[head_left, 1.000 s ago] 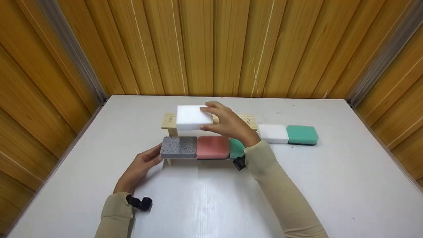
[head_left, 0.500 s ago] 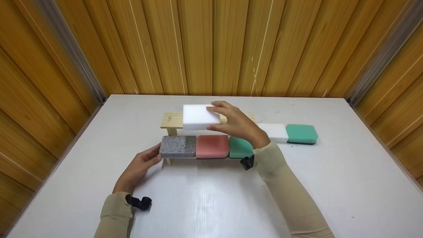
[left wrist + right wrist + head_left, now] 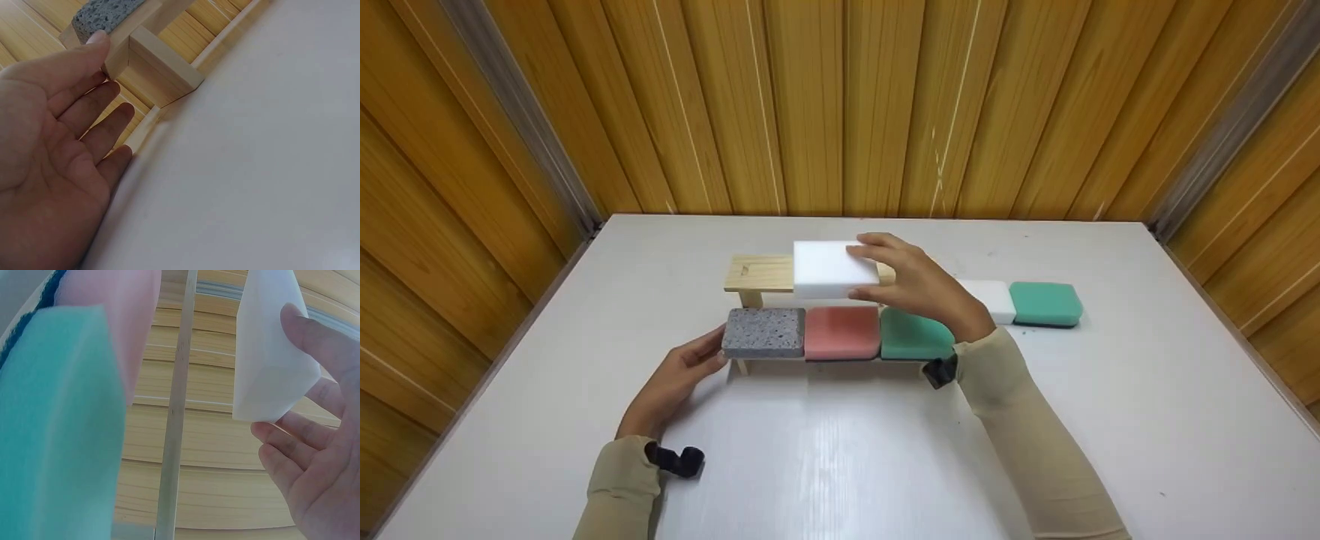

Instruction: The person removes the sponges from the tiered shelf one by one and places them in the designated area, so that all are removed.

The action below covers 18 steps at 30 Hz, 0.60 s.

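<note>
My right hand (image 3: 921,279) pinches a plain white sponge block (image 3: 831,268) between thumb and fingers. In the head view the block covers part of the upper board of a two-level wooden stand (image 3: 757,274); the right wrist view shows it apart from the stand's thin rail (image 3: 179,382). On the lower level a grey pitted block (image 3: 763,332), a pink sponge (image 3: 842,332) and a green sponge (image 3: 915,334) form a row. At the stand's left end rests my left hand (image 3: 681,379), its thumb touching the board's end below the grey block (image 3: 107,14), fingers loosely extended.
To the right of the stand, another white sponge (image 3: 994,300), partly behind my right wrist, sits beside a green sponge (image 3: 1045,304) with a dark underside. Wood-patterned panels (image 3: 840,112) enclose the white table (image 3: 840,465) at the back and sides.
My right hand has moved to the right with the white sponge along the upper board, uncovering more of its left part. The left hand has stayed at the stand's end.
</note>
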Tool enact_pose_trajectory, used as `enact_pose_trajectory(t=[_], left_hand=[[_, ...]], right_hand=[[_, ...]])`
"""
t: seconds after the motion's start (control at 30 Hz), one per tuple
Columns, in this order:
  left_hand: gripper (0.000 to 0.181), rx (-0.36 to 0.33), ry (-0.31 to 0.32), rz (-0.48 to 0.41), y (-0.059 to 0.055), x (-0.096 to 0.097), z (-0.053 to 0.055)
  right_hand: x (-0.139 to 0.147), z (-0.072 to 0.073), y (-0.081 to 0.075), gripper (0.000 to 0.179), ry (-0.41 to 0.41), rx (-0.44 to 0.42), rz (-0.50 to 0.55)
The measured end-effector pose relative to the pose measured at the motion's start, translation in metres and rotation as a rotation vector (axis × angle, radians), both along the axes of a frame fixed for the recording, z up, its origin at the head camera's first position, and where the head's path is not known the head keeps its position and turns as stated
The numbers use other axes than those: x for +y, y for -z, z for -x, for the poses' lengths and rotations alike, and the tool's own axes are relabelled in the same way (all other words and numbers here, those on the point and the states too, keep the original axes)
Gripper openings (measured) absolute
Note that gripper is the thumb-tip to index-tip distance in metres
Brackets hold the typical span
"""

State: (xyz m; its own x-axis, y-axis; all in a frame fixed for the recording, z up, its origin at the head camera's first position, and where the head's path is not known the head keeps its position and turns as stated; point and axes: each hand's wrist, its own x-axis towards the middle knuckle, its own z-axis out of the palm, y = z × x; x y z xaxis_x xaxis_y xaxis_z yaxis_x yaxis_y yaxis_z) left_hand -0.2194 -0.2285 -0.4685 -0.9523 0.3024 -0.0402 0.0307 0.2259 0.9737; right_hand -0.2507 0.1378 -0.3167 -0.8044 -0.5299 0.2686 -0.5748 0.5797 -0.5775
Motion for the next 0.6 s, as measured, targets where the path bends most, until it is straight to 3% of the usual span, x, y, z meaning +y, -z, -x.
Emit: enact_pose_trajectory(t=[0.6], left_hand=[[0.067, 0.013, 0.008, -0.003, 0.003, -0.001, 0.002]], right_hand=[[0.032, -0.004, 0.004, 0.064, 0.030, 0.017, 0.028]])
